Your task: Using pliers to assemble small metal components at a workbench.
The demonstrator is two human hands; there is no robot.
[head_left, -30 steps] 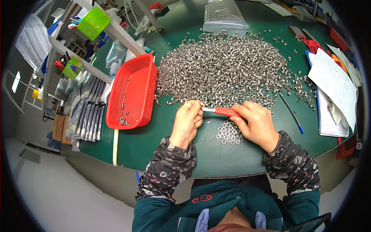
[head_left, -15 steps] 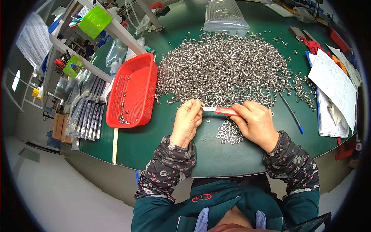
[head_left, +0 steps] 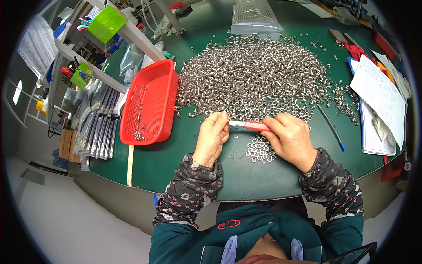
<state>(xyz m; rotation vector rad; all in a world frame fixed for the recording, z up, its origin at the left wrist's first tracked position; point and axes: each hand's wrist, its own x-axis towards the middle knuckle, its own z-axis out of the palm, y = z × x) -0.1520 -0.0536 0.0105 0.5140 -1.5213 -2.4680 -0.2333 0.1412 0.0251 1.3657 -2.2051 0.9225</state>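
Observation:
My right hand [head_left: 288, 136] is closed round the red handle of a utility knife [head_left: 255, 126]. The knife's pale blade points left and meets the fingertips of my left hand [head_left: 212, 137]. Those fingers are pinched together, and what sits between them is too small and covered to name. Just below the knife lies a small patch of metal rings [head_left: 260, 148], flat on the green table [head_left: 246, 180]. Beyond both hands spreads a large heap of short shiny metal rings [head_left: 255, 75].
A red perforated basket [head_left: 169, 123] with a few metal pieces stands left of the heap. To the right lie a blue pen [head_left: 332, 127] and papers on a clipboard [head_left: 380, 97]. Bagged parts [head_left: 99, 132] are stacked at far left, and a plastic-wrapped bundle [head_left: 256, 17] lies behind.
Both hands and the knife hold nearly the same place and pose. The whole view has shifted very slightly.

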